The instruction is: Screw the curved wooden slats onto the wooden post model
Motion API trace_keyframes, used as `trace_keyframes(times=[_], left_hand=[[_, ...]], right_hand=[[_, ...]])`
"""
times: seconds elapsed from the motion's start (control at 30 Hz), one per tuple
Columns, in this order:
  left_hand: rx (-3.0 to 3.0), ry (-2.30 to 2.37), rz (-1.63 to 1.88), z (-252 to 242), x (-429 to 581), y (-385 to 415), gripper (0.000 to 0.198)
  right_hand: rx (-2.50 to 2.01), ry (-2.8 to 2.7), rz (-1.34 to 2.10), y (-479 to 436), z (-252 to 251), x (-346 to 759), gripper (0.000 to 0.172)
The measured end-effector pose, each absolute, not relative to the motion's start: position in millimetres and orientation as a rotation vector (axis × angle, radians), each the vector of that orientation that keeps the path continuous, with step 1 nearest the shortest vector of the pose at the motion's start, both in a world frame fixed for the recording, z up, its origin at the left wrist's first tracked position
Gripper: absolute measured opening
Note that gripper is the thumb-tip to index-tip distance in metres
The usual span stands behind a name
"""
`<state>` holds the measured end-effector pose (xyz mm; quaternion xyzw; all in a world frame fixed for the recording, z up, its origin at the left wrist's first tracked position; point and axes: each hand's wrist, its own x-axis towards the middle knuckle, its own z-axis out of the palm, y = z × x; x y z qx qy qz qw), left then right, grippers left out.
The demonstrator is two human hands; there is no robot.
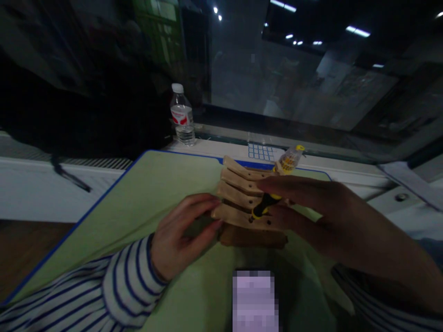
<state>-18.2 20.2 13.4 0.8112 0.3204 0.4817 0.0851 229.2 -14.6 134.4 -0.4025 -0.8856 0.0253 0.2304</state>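
Several curved light-wood slats (237,217) lie side by side, with dark holes in them, over a darker wooden piece (254,237) on the table. The fingers and thumb of my left hand (178,235) grip the left end of the nearest slat. Held in my right hand (325,212) is a small black and yellow screwdriver (261,207), tilted, its lower end at a hole in the nearest slat. My right fingers cover part of its handle and the slats' right ends.
A pale green table (166,180) with a blue edge stands against the window sill. On the sill are a water bottle (182,122), a blue-gridded sheet (260,151) and a clear container (290,160) of small yellowish pieces. A phone (255,299) with a blurred screen lies near me.
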Motion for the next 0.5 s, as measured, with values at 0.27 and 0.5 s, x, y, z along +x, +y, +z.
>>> trace_keyframes(times=[0.27,0.5], left_hand=[[2.364,0.94,1.31,3.2,-22.3,18.5,0.038],[2.355,0.91,1.31,7.2,-20.8,19.4,0.036]], right_hand=[[-1.221,-2.434,-0.006,-19.1,141.0,228.3,0.019],[-1.257,-2.469,-0.195,-21.0,138.5,226.4,0.017]])
